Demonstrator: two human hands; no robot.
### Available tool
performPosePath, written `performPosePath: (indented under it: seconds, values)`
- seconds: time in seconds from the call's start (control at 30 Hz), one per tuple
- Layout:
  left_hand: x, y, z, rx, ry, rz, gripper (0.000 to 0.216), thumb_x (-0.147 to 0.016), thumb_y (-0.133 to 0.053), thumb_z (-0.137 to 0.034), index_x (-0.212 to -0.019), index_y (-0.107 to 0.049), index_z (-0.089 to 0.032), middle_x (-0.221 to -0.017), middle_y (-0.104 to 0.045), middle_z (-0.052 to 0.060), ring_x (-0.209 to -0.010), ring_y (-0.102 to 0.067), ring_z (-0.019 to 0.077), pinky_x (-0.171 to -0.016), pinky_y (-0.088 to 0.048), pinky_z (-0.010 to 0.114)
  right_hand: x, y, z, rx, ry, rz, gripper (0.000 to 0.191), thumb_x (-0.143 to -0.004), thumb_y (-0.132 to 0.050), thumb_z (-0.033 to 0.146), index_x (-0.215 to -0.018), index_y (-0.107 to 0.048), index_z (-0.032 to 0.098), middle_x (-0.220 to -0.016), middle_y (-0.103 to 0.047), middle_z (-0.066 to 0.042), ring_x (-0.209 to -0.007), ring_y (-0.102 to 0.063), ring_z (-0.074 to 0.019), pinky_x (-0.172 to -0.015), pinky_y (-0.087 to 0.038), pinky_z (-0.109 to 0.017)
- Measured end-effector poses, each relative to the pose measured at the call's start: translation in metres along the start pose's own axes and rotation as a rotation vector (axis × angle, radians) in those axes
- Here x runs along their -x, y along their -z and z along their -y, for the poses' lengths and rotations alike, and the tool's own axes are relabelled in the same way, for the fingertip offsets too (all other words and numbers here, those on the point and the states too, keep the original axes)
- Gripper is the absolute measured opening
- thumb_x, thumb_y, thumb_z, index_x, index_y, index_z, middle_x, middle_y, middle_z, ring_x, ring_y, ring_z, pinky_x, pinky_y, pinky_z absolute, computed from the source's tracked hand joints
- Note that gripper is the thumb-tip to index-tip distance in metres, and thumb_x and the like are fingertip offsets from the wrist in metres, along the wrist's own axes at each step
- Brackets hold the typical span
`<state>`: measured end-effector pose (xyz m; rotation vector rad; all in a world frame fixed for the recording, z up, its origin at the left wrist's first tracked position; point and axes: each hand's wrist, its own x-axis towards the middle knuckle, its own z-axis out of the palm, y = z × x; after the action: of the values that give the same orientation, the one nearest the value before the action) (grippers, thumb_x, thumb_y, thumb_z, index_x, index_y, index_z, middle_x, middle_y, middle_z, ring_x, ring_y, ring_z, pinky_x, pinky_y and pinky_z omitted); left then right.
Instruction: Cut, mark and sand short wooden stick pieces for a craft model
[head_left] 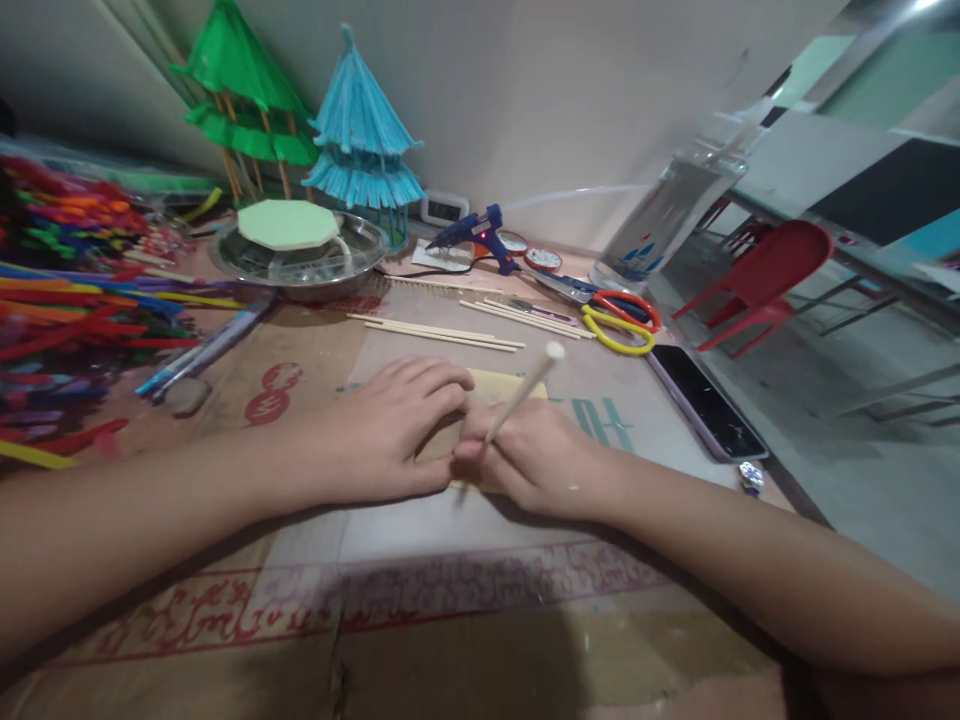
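The right hand (536,455) pinched a tilted stick (521,396) over a yellow sheet (510,384). The left hand (397,425) lay at the sheet's edge, thumb spread from fingers.

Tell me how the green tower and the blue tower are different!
The green tower is bright green; the blue tower is light blue. The green tower's roofs look smoother; the blue tower's look more ridged. The green tower stands left of the blue tower. Both have a pointed roof above a lower one.

sticks (442,335) lie behind the sheet (501,386), glue gun (489,236) behind them, scissors (595,299) and phone (709,402) right.
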<state>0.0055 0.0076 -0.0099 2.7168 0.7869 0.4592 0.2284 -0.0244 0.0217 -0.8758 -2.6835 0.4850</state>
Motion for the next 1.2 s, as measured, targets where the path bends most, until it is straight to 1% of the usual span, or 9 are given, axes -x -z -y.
performPosePath:
  seconds: [0.1,0.23,0.37,0.53,0.67,0.83,0.97,1.1,1.2]
  values:
    - [-0.0001,-0.0003,-0.0002,-0.001,0.003,-0.021,0.036,-0.093,-0.057,-0.047,-0.119,-0.06,-0.022,-0.137,-0.058,0.012,-0.129,-0.052,0.0328,-0.112,-0.04,0.053,0.0008,0.0,-0.0013,0.033,-0.069,-0.01,0.031,-0.104,-0.036,0.027,-0.09,-0.062,0.017,-0.078,-0.071,-0.005,-0.07,-0.064,-0.0182,-0.067,-0.043,-0.028]
    - [-0.0009,-0.0002,-0.0005,0.006,0.004,0.0,0.037,-0.094,-0.056,-0.048,-0.119,-0.06,-0.022,-0.138,-0.057,0.013,-0.13,-0.051,0.0335,-0.112,-0.04,0.054,0.0023,0.0014,-0.0011,-0.029,-0.054,0.009,0.03,-0.103,-0.037,0.026,-0.088,-0.062,0.018,-0.078,-0.072,-0.004,-0.068,-0.064,-0.0167,-0.067,-0.043,-0.027]
    - [-0.0008,0.0005,-0.0006,-0.025,0.021,0.01,0.036,-0.093,-0.056,-0.048,-0.118,-0.06,-0.021,-0.137,-0.057,0.013,-0.131,-0.05,0.0329,-0.113,-0.039,0.053,0.0015,0.002,-0.0011,-0.007,-0.11,-0.007,0.029,-0.102,-0.037,0.025,-0.091,-0.063,0.018,-0.081,-0.073,-0.005,-0.072,-0.066,-0.0181,-0.07,-0.044,-0.028]
    - [-0.0012,0.0011,-0.0014,-0.008,0.01,0.015,0.035,-0.094,-0.054,-0.047,-0.117,-0.06,-0.02,-0.136,-0.057,0.013,-0.13,-0.051,0.0329,-0.112,-0.04,0.053,-0.0006,0.0008,-0.0024,-0.013,-0.055,-0.01,0.031,-0.102,-0.037,0.026,-0.088,-0.064,0.017,-0.08,-0.072,-0.005,-0.072,-0.066,-0.0182,-0.068,-0.043,-0.028]
    - [-0.0012,0.0004,-0.0007,-0.02,0.025,0.02,0.035,-0.093,-0.056,-0.047,-0.118,-0.06,-0.022,-0.136,-0.057,0.012,-0.131,-0.05,0.0329,-0.112,-0.04,0.053,-0.0002,0.0005,-0.0019,0.036,-0.106,-0.02,0.031,-0.103,-0.036,0.025,-0.09,-0.064,0.018,-0.079,-0.072,-0.004,-0.07,-0.065,-0.0177,-0.068,-0.042,-0.028]
    - [0.0002,-0.0014,0.0019,-0.009,0.007,0.028,0.038,-0.094,-0.056,-0.048,-0.121,-0.059,-0.021,-0.139,-0.056,0.012,-0.132,-0.05,0.0331,-0.112,-0.039,0.053,0.0001,-0.0019,0.0017,0.022,-0.008,-0.031,0.034,-0.104,-0.036,0.029,-0.086,-0.062,0.017,-0.075,-0.069,-0.006,-0.069,-0.063,-0.0184,-0.066,-0.042,-0.028]
    - [0.0004,-0.0018,0.0014,-0.037,0.018,0.019,0.039,-0.094,-0.056,-0.048,-0.124,-0.058,-0.022,-0.14,-0.055,0.012,-0.131,-0.051,0.0329,-0.111,-0.04,0.052,0.0015,-0.001,0.0009,0.063,-0.082,-0.015,0.032,-0.103,-0.035,0.026,-0.089,-0.062,0.017,-0.072,-0.069,-0.005,-0.066,-0.063,-0.0195,-0.066,-0.042,-0.029]
    - [0.0001,-0.0012,0.0006,-0.044,0.003,0.013,0.036,-0.094,-0.055,-0.046,-0.119,-0.059,-0.021,-0.138,-0.056,0.013,-0.13,-0.051,0.0326,-0.111,-0.041,0.052,0.002,-0.0009,-0.001,0.002,-0.032,-0.019,0.031,-0.103,-0.035,0.025,-0.09,-0.062,0.017,-0.077,-0.071,-0.006,-0.072,-0.066,-0.0194,-0.068,-0.043,-0.028]
    - [-0.0002,-0.0013,0.0011,-0.041,0.01,0.008,0.035,-0.093,-0.056,-0.046,-0.118,-0.059,-0.021,-0.138,-0.056,0.012,-0.131,-0.05,0.033,-0.111,-0.041,0.053,0.0013,-0.0014,-0.0026,0.009,-0.076,-0.031,0.03,-0.103,-0.036,0.024,-0.091,-0.063,0.017,-0.079,-0.072,-0.006,-0.071,-0.065,-0.0191,-0.068,-0.043,-0.028]
